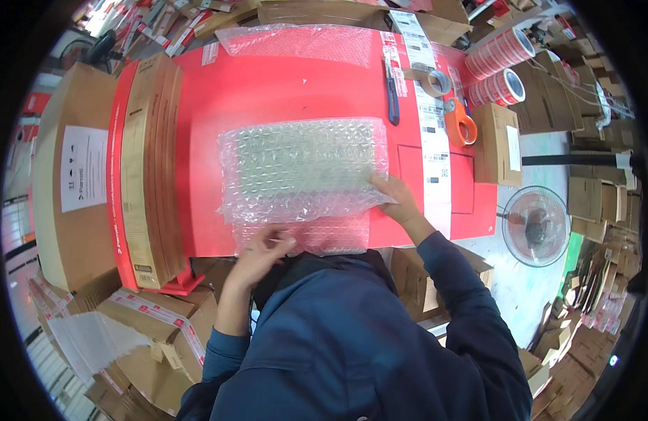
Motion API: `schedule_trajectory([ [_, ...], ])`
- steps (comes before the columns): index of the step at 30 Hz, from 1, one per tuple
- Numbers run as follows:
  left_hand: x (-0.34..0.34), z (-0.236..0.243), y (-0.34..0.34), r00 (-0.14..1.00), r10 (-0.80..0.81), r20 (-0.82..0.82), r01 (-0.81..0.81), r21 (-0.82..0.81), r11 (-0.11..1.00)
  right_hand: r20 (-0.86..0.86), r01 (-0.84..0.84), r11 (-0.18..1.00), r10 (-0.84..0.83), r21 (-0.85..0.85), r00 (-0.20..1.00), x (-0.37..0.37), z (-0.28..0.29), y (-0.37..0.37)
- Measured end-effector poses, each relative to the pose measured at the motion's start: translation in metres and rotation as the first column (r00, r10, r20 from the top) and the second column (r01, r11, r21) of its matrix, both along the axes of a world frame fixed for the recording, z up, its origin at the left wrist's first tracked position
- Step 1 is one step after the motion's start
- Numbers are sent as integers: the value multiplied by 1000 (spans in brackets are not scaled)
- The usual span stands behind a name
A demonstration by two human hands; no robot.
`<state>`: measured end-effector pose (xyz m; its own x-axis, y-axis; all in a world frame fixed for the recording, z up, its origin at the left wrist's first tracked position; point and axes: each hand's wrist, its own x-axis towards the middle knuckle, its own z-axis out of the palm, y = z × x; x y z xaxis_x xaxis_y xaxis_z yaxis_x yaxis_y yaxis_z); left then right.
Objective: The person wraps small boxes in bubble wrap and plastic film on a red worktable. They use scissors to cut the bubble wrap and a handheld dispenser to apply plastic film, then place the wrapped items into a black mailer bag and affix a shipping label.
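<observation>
A flat, pale greenish object [303,156] lies on the red table, covered by clear bubble wrap [296,206]; its kind cannot be made out through the film. The wrap's near part spreads toward the table's front edge. At the wrapped bundle's right edge, my right hand [400,200] is closed on the bubble wrap, thumb on top. My left hand [261,254] is over the near left part of the wrap, thumb and fingers apart, with nothing seen in it.
Flat cartons [156,168] stand upright at the table's left. On the right lie a blue utility knife [392,98], orange-handled scissors [461,126], a tape roll [436,83] and a label strip [435,154]. Printed tape rolls [497,88] and a small box [497,144] stand beyond.
</observation>
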<state>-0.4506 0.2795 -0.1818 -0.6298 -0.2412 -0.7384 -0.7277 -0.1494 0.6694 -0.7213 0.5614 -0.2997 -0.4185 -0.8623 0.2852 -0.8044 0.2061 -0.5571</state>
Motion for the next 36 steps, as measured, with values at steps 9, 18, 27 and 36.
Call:
schedule_trajectory([
  [9,-63,-109,66,759,643,-100,-600,275,751,471,29,966,-151,257,869,-33,103,-6],
  [18,-79,-156,54,682,725,-102,-672,303,675,-97,-128,895,186,427,978,-50,106,-186],
  [27,-97,-119,62,188,961,202,-827,560,45,21,-59,765,59,641,998,-39,123,-200],
  [36,-62,-78,72,141,990,21,-409,912,39,-169,87,960,-43,267,985,58,135,-144],
])
